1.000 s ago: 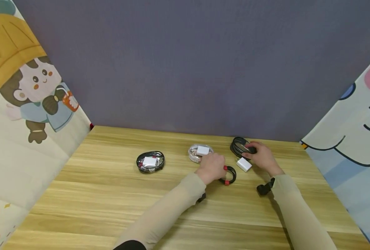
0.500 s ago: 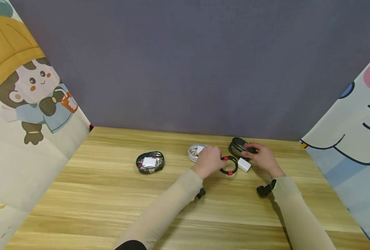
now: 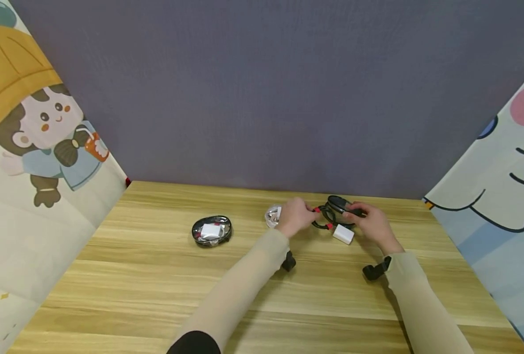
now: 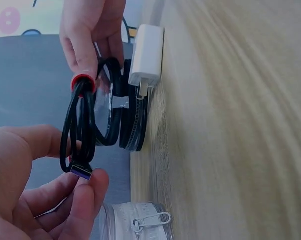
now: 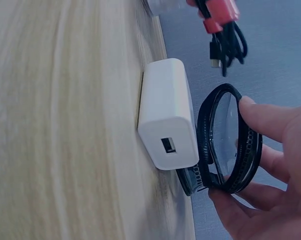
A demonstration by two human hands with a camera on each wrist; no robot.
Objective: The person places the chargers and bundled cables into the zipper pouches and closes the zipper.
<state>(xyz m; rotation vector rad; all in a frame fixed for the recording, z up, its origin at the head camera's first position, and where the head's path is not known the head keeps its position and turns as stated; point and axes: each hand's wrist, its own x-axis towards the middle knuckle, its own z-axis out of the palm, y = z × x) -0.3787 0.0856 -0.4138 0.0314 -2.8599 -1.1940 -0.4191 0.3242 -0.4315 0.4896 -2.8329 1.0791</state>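
Between the thumb and fingers of my left hand [image 3: 295, 216] is a coiled black USB cable [image 4: 79, 120] with red ties; its metal plug points down at the fingertips in the left wrist view. My right hand [image 3: 372, 223] grips the rim of a round, clear zip pouch [image 5: 206, 135] edged in black, holding its mouth spread. The cable coil is at the pouch opening; whether they touch is unclear. A white USB charger [image 3: 343, 234] lies on the table against the pouch's near side, its port visible in the right wrist view.
A white-edged clear pouch [image 3: 272, 216] with a zip sits just left of my left hand, partly hidden by it. Farther left lies a black-edged pouch [image 3: 211, 231] with a white charger inside. A grey panel [image 3: 262, 98] rises behind the wooden table [image 3: 133, 275].
My left hand has lifted the coiled cable from the table and carried it away from me, up to the black-edged pouch. The right hand stays at that pouch, whose rim has tipped wider.
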